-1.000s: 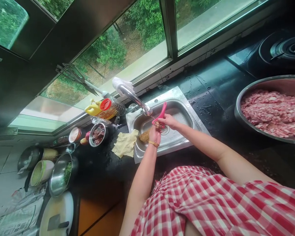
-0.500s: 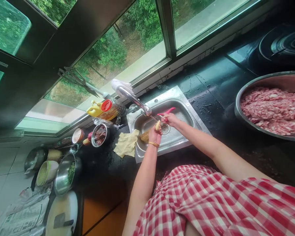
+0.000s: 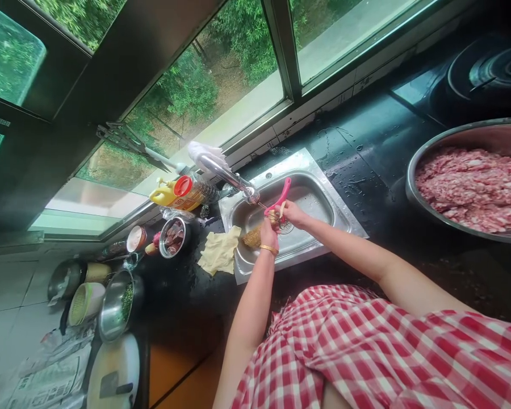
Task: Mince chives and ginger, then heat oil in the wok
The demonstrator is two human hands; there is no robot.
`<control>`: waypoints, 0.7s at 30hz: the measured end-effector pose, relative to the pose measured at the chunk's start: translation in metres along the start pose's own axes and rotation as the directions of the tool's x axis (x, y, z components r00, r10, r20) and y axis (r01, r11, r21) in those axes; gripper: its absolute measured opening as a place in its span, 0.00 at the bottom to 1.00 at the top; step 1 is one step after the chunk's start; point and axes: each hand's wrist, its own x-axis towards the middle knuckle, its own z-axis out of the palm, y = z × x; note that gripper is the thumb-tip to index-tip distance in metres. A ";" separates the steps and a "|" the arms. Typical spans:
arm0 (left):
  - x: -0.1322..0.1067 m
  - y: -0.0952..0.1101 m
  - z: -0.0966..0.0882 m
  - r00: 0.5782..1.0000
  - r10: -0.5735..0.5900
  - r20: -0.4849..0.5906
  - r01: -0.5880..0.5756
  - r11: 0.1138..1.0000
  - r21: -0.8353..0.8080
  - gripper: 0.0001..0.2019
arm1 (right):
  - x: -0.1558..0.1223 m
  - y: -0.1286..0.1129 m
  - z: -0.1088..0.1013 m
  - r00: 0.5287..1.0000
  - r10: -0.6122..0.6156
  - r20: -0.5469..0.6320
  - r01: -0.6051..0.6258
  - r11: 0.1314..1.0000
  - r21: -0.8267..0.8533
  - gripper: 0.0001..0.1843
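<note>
Both hands were over the sink, peeler against a small tan piece.
Nearest: red checked garment (image 3: 366, 352). Left hand (image 3: 267, 230), gold bracelet (image 3: 268, 248) at the wrist, was closed around the tan piece (image 3: 273, 216) above the steel sink (image 3: 323, 177). Right hand (image 3: 293, 215) gripped a pink peeler (image 3: 280, 198), head touching the piece; couldn't tell what the piece was. Faucet (image 3: 230, 173) spout ended just beyond. Yellow cloth (image 3: 219, 255) lay left of the sink, bowl of minced meat (image 3: 413, 170) well off right, window (image 3: 221, 96) behind.
</note>
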 end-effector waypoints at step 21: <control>-0.006 0.019 0.002 0.956 -0.211 0.207 0.256 0.939 -0.229 0.09 | 0.006 0.002 0.001 0.999 -0.030 -0.011 0.031 0.987 0.159 0.16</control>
